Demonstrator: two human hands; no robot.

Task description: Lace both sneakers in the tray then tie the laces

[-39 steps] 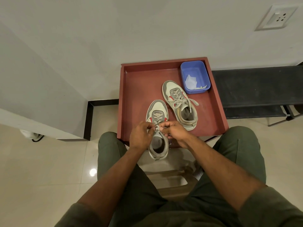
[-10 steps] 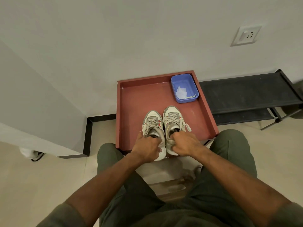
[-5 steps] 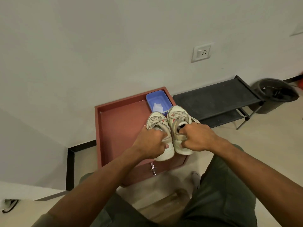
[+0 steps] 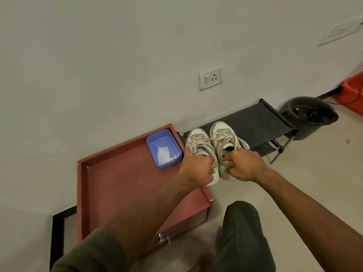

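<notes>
Head view, read from the red tray (image 4: 125, 185) rightward. The tray sits at lower left against the wall, on a low red cabinet with metal handles (image 4: 164, 238) on its front. In the tray's far right corner rests a blue tub (image 4: 164, 148) holding a pale crumpled scrap (image 4: 164, 154).

Just right of that tub, past the tray's right edge, your left hand (image 4: 197, 169) grasps the left sneaker (image 4: 200, 148) at its heel end, fingers curled into the collar and thumb along its outer side; the grip is clenched on the shoe. Touching it on the right is the right sneaker (image 4: 225, 138), grasped likewise at the heel opening by your right hand (image 4: 245, 163), fingers hooked inside. Both sneakers are laced, toes pointing toward the wall, and are held side by side outside the tray, in front of the black rack (image 4: 261, 120) that stands right of the tray.

Above the rack is a wall socket (image 4: 211, 77). Farther right of the tray stands a dark bin (image 4: 312, 116), then a red object (image 4: 353, 93) at the frame edge.
</notes>
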